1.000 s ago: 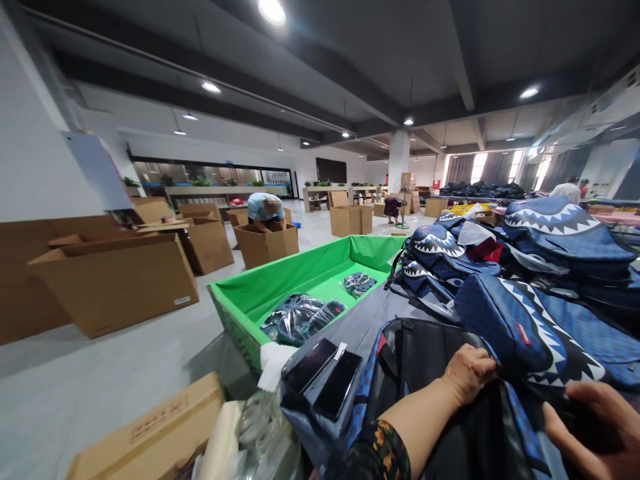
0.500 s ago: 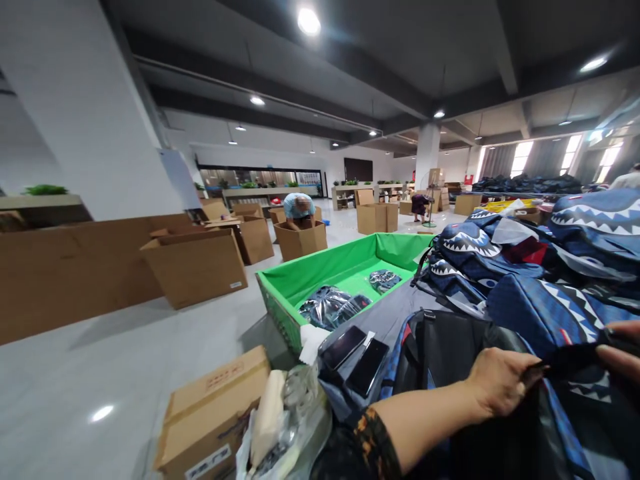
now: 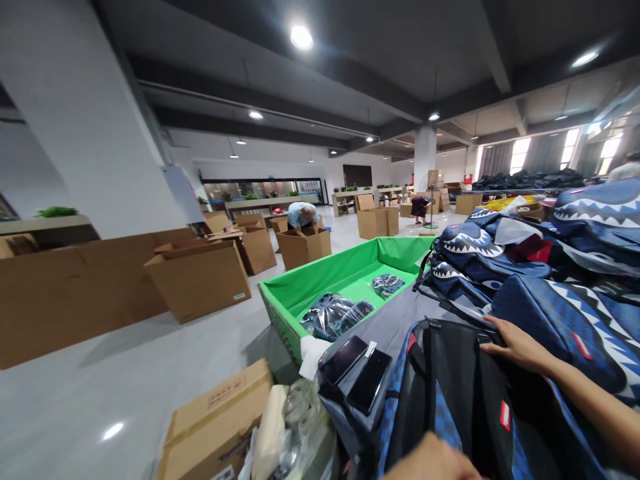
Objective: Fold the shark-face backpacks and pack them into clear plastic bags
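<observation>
A black and blue backpack (image 3: 465, 373) lies in front of me with its padded black side and straps up and a small red label on it. My right hand (image 3: 520, 347) reaches in from the right and grips the upper part of this backpack, thumb and fingers on either side of the dark fabric. Low at the bottom edge, my left hand (image 3: 433, 460) is over the lower part of the backpack; its fingers are cut off or hidden. Beyond the right hand lies a blue backpack with a shark-tooth print (image 3: 565, 327).
More shark-print backpacks (image 3: 470, 243) are piled at the right. Two phones (image 3: 370, 380) lie on grey cloth left of the backpack. A green bin (image 3: 320, 267) holds plastic-wrapped bags. Cardboard boxes (image 3: 200, 280) stand on the floor; a person (image 3: 303, 217) bends over one.
My hands have come apart from the black strap they held at the right. The right hand moved left onto the backpack's top; the left dropped to the bottom edge. The view shifted slightly.
</observation>
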`<control>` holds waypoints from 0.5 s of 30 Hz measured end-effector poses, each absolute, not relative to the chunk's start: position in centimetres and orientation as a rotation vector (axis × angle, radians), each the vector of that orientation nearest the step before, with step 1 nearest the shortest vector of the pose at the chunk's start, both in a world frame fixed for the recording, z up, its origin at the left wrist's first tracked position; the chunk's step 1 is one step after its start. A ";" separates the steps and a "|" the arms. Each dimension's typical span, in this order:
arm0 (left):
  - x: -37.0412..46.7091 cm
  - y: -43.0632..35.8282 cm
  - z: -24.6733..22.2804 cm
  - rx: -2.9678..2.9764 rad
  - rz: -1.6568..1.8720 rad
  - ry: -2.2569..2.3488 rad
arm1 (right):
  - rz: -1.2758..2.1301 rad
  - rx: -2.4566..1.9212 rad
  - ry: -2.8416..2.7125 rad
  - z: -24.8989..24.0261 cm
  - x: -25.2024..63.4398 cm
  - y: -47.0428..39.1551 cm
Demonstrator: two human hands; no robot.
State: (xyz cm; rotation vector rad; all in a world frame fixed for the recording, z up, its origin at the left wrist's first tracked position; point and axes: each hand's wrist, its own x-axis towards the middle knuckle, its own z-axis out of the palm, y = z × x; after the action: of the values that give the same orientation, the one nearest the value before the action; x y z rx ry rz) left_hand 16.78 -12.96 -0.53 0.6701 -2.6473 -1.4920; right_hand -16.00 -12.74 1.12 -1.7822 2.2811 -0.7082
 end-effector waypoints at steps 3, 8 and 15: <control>15.4 -19.2 3.9 0.968 -0.835 -2.432 | -0.731 -1.787 2.391 -1.2 -16.6 -12.7; 7.3 -26.4 3.7 1.140 -0.754 -2.555 | -1.013 -1.799 2.371 -2.6 -15.3 -11.8; 6.1 -26.5 0.9 0.824 -0.674 -2.509 | -1.423 -1.860 2.348 -5.0 -13.8 -8.8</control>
State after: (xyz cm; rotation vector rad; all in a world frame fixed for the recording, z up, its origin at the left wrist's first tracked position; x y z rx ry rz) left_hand 6.07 -26.51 0.86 0.8241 -2.5089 -0.6744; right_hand -13.82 -8.75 -5.03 -1.8602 2.3475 -1.4232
